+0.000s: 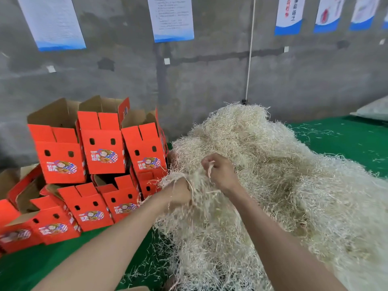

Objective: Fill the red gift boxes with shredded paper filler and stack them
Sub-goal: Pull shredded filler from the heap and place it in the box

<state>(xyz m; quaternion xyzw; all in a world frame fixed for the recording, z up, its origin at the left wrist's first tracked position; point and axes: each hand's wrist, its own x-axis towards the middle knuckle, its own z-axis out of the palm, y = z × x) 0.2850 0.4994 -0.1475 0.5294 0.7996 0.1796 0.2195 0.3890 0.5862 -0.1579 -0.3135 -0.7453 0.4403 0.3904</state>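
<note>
Pulling at a heap of shredded paper filler [273, 164] on the green table [346, 139], a person's right hand [220, 173] pinches a tuft while the left hand [178, 192] closes on a clump at the heap's near edge. The filler looks light, springy and tangled, best taken in loose handfuls. Open red gift boxes [100, 148] stand piled just left of the heap.

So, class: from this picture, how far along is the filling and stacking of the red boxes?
Done: the red gift boxes stand open, piled two tiers high on the left; whether any are filled cannot be seen. In hand: the left hand and right hand each grip a tuft from the shredded paper filler heap. Left: carrying it into boxes, then stacking them.
</note>
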